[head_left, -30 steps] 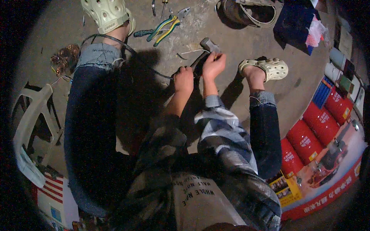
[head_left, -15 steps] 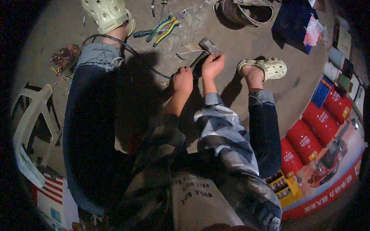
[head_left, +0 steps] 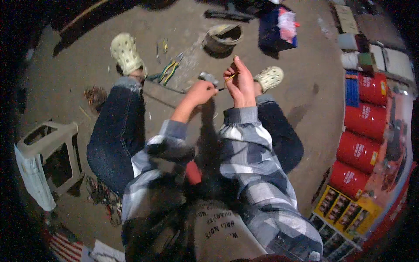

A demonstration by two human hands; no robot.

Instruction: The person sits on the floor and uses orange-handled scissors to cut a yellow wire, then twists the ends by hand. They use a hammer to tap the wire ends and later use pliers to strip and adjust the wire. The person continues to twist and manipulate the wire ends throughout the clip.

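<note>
Checked cloth in grey and white covers our sleeves (head_left: 248, 150), nearest to us. Beyond the cuffs, our left hand (head_left: 201, 93) is closed, its fingers pinched around a black cable (head_left: 221, 89), a short dark piece of which shows between our two hands. Our right hand (head_left: 239, 83) is raised beside it, fingers curled and thumb pointing up, gripping a thin yellow wire (head_left: 231, 77); blur hides where that wire joins the cable. Just past the left hand, we see a grey hammer head (head_left: 208, 78) on the concrete floor. Farther left lie pliers (head_left: 169, 72) with green and yellow handles, between our hands and the left pale clog (head_left: 125, 53). Farthest out, we find a bucket (head_left: 222, 40) and, right of it, a dark blue box (head_left: 268, 34) with pink netting (head_left: 286, 27) at its top.
</note>
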